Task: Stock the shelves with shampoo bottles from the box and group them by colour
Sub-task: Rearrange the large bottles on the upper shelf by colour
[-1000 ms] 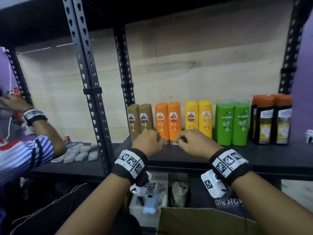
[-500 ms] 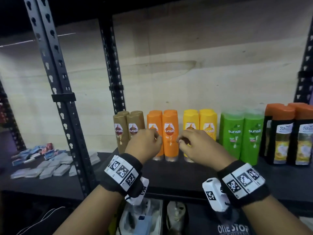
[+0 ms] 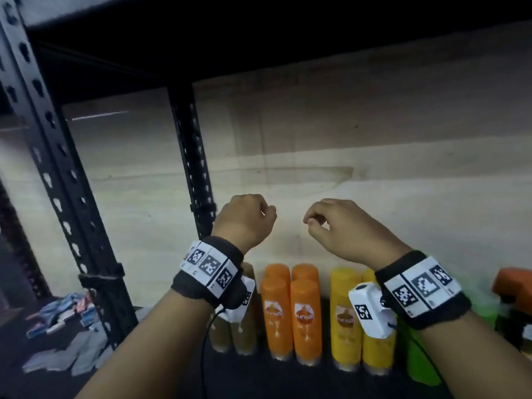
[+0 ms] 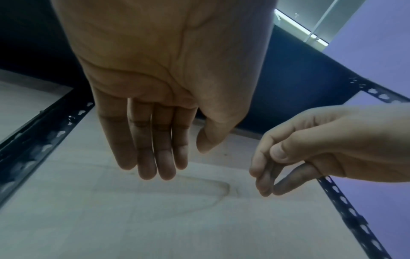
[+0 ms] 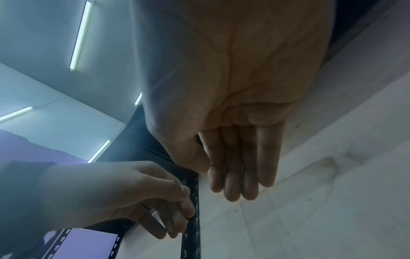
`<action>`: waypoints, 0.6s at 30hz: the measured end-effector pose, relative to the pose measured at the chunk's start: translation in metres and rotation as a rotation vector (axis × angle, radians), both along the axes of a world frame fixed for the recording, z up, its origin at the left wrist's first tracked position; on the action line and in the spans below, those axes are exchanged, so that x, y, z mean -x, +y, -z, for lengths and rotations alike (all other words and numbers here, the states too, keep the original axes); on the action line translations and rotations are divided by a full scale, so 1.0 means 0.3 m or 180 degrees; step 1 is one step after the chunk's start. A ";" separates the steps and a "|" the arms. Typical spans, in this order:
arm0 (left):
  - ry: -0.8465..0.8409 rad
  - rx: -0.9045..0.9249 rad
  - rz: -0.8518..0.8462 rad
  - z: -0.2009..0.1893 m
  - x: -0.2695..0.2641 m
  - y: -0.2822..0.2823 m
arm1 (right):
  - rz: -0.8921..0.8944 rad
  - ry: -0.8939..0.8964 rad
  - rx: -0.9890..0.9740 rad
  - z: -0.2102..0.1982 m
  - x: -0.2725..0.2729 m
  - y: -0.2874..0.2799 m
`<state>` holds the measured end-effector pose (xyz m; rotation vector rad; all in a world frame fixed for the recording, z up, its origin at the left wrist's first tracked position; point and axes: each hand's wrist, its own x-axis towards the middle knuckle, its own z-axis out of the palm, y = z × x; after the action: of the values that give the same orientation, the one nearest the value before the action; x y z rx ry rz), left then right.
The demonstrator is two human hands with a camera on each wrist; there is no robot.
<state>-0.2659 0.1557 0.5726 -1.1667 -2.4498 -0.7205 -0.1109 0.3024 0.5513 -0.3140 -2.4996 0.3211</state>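
Shampoo bottles stand in a row on the dark shelf (image 3: 259,381), paired by colour: brown (image 3: 244,332), orange (image 3: 290,309), yellow (image 3: 344,318), green (image 3: 417,358), and black with orange caps (image 3: 509,289). My wrists cover part of the brown and most of the green. My left hand (image 3: 266,213) and right hand (image 3: 312,221) hover side by side above the orange and yellow bottles, apart from them. Both hold nothing. The wrist views show the left fingers (image 4: 155,149) and the right fingers (image 5: 239,166) hanging relaxed. The box is out of view.
A black perforated upright (image 3: 57,174) stands front left and another (image 3: 195,174) at the back. The shelf above (image 3: 259,38) is dark and close overhead. Small flat packets (image 3: 63,312) lie on the neighbouring shelf at left. A pale wood panel backs the bay.
Both hands have risen from in front of the orange bottles to well above the row. The view has tilted up and moved closer; the box below has left the picture.
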 end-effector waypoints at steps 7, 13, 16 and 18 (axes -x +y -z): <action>-0.0236 0.0644 -0.0133 -0.254 0.113 0.026 | 0.0012 -0.0689 0.0120 -0.294 0.131 0.027; -0.0609 0.1337 -0.0164 -0.374 0.121 -0.001 | -0.0031 -0.1331 0.0485 -0.469 0.146 -0.027; -0.0709 0.1446 -0.0169 -0.427 0.092 -0.040 | -0.0083 -0.1568 0.0620 -0.522 0.114 -0.060; -0.0784 0.1487 -0.0189 -0.461 0.057 -0.071 | -0.0152 -0.1690 0.0746 -0.552 0.079 -0.085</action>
<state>-0.2829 0.1344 0.7108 -1.2112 -2.9526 -0.2905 -0.1345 0.2768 0.7170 -0.4862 -2.9966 0.6209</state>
